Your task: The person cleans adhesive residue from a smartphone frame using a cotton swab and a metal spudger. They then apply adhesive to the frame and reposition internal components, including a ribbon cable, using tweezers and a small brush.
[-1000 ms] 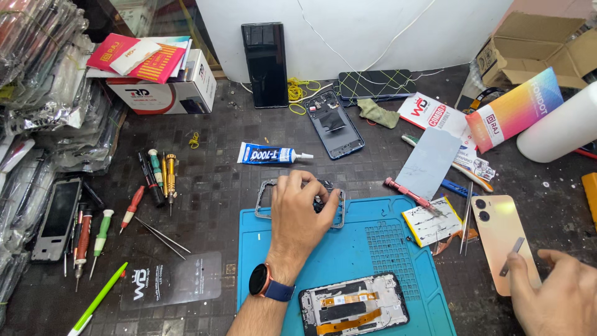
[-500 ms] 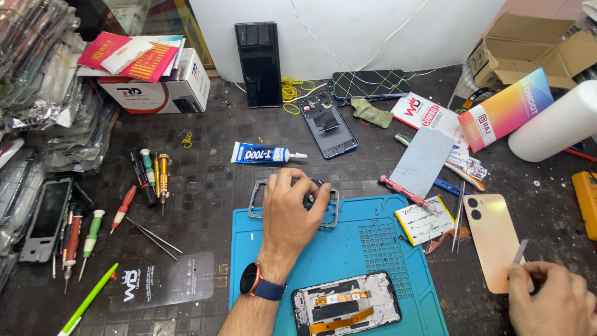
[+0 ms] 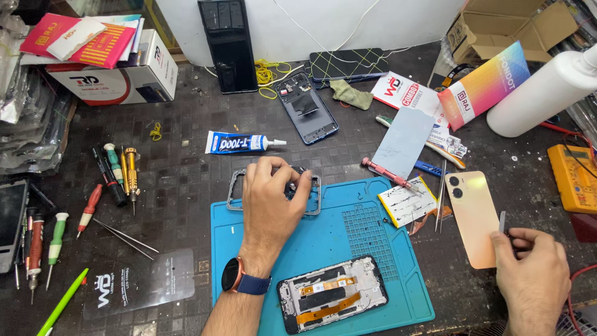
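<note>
Far left of the dark desk (image 3: 186, 162): a row of screwdrivers (image 3: 115, 171) with red, green and yellow handles, two thin metal probes (image 3: 124, 236) beside them, and a clear plastic sheet (image 3: 140, 283) nearer the viewer. Behind these stands a white carton (image 3: 118, 81) topped with red booklets. Left of centre lies a blue-and-white glue tube (image 3: 239, 143), nozzle pointing right.

Centre: a blue work mat (image 3: 348, 230). On its far left corner rests a grey phone frame (image 3: 236, 190), partly overhanging onto the desk. The left hand (image 3: 270, 199), wearing a wristwatch (image 3: 239, 280), lies over the frame's middle, fingers curled and pinched on its right edge; exactly what the fingertips grip is hidden, possibly a small dark part. On the mat's near edge lies an opened phone body (image 3: 333, 295) with orange flex cables showing.

Behind the mat: an upright black phone (image 3: 229, 43) leaning on the white wall, and an open blue phone shell (image 3: 308, 106) lying flat.

Right of the mat: a red-handled tool (image 3: 388, 174), a flat battery (image 3: 407, 202), and a gold back cover (image 3: 476, 218), camera holes at its far end. The right hand (image 3: 532, 274) rests just beside the cover, fingers closed on a small thin blade (image 3: 502, 221) held upright. Far right: a white bottle (image 3: 541, 93) on its side and a yellow multimeter (image 3: 572, 177).
</note>
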